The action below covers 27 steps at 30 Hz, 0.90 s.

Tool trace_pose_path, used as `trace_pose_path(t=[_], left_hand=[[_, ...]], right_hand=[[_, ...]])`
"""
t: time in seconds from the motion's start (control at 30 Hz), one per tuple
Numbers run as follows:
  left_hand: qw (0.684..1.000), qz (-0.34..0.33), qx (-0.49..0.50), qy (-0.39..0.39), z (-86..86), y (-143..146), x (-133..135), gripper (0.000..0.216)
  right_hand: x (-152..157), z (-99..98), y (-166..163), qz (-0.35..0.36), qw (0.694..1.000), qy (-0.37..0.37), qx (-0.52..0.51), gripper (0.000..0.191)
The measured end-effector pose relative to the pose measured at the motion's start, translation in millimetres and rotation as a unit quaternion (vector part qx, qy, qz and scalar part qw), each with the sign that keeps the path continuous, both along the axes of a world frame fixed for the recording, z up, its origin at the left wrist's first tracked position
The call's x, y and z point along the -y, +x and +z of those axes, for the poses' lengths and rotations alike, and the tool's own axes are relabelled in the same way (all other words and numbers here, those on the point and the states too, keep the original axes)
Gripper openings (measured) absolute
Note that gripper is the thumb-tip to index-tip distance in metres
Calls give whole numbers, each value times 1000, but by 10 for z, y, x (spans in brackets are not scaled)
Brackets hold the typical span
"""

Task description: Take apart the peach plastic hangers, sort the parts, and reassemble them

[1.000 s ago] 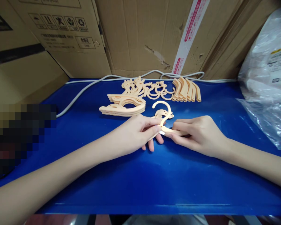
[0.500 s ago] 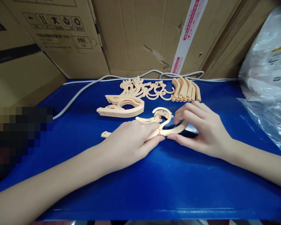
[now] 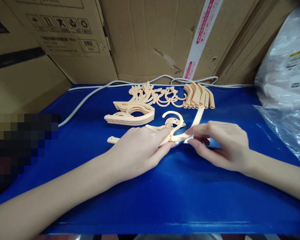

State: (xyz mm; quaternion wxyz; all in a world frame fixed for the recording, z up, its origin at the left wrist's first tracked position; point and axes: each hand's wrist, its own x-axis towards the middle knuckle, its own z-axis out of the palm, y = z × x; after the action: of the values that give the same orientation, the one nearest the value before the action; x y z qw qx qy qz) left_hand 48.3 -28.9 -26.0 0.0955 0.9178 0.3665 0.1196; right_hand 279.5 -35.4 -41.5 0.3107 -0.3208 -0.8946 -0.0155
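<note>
A cream plastic folding clothes hanger [image 3: 179, 121] lies across my two hands, its curved hook pointing up. My left hand [image 3: 142, 145] is closed around its left arm, thumb and fingers near the pivot; that arm's end sticks out past the knuckles. My right hand [image 3: 221, 145] has its index finger on the right arm beside the pivot, with the thumb just below and the other fingers curled. The right arm [image 3: 198, 116] slants up and away past the fingertips. Directly behind the hook lies another cream hanger part [image 3: 170, 122], partly hidden.
A stack of folded hangers [image 3: 130, 119] sits behind my left hand. Further back lie loose hook parts [image 3: 165, 96] and a row of curved arm pieces [image 3: 198, 96]. A white cable [image 3: 82, 99] runs along the cardboard boxes [image 3: 150, 40]. Clear plastic wrapping [image 3: 285, 123] covers the right side.
The hanger's right arm has swung from lying rightward to pointing up and away. My right hand has shifted slightly right and lower, its fingers now nearer the pivot. My left hand stays put.
</note>
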Motion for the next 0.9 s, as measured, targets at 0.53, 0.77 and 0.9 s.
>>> trace_pose_path(t=[0.53,0.77,0.9], left_hand=[[996,-62,-64,22,-36,3,38,26],[990,-98,-39,96,-52,-4,53,44],[989,-108,-44,95,-70,-11,59,45]], right_hand=[[-90,-20,-3,-3,999,-51,-2,19],[-100,-21,8,-45,990,-108,-75,24],[-171,-60,24,-96,972,-166,-138,17]])
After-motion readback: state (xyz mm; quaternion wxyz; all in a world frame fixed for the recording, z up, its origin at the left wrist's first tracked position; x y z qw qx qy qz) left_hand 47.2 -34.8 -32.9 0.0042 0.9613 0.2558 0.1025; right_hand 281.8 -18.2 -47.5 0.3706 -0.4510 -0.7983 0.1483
